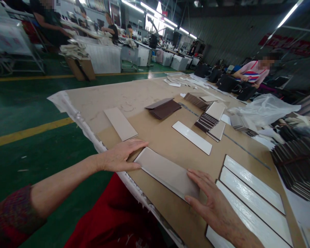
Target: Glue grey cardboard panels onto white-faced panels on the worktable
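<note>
Your left hand (124,155) and right hand (209,199) are spread around opposite ends of the beige panel (166,170), along the desk's (93,100) near edge. Glossy white strips (255,184) lie bare nearby; work seems partway through.

Left hand (122,155) is held over the near edge of the surface (157,137), thumb and fingers spread; right hand (209,198) is kinda curved, thumb parted too.

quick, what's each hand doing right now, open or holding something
Left hand: open, thumb and fingers spread at the beige panel's left end.
Right hand: open, fingertips on its right end.
</note>
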The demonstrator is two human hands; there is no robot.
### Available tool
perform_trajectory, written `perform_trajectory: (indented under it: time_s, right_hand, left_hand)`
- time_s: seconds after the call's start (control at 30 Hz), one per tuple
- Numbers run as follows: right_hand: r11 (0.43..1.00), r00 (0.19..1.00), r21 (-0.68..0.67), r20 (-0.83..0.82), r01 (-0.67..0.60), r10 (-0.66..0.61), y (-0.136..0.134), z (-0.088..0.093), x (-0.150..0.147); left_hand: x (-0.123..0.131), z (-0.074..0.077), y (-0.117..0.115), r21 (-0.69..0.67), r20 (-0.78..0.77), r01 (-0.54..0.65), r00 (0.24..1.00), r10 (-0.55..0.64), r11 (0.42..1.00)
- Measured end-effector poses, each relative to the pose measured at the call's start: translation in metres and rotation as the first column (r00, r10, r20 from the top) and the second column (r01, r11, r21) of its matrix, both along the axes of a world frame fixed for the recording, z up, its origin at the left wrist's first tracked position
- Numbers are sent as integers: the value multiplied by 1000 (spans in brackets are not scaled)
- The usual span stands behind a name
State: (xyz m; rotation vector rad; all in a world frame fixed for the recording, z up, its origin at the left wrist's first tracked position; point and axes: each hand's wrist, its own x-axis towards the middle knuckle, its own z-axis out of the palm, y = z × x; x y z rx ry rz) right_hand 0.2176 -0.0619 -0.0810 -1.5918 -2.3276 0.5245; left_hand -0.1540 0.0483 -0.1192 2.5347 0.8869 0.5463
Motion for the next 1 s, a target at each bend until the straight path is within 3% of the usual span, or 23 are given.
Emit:
perform_trajectory:
  time_s: [0.57, 0.77, 1.0]
  right_hand:
    - [998, 998, -62, 69, 16, -12, 7, -3, -5]
    - [999, 998, -47, 63, -21, 24, 8, -2, -4]
    - [996, 993, -16, 81, -89, 90, 5, -2, -7]
  left_hand:
    - [0, -2, 2, 62, 69, 45, 996, -49, 997]
    - [3, 0, 4, 82, 65, 78, 994, -83, 994]
    - [2, -8, 7, 78, 27, 83, 996, -85, 993]
